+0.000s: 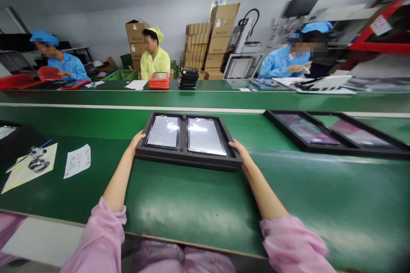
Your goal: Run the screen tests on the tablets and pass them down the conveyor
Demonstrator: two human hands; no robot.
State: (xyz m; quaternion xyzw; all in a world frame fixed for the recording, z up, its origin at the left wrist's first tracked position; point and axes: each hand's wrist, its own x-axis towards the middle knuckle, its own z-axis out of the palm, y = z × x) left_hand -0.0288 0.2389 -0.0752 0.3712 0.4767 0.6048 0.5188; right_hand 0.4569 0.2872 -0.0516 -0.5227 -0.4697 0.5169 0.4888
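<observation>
A black foam tray [188, 160] is held level in front of me, over the green work surface. Two tablets with lit pale screens lie side by side in its compartments, the left tablet [164, 132] and the right tablet [206, 135]. My left hand [137, 140] grips the tray's left side, fingers closed on the edge. On the opposite side my right hand [238, 149] grips the right edge in the same way. Whether the tray's underside touches the surface I cannot tell.
Another black tray [304, 147] with glossy panels lies to the right. At left are a handwritten note [77, 161], a yellow sheet [48, 158] and a pen [24, 160]. Across the bench sit three people, near a red stack [159, 82] and a black stack [188, 79].
</observation>
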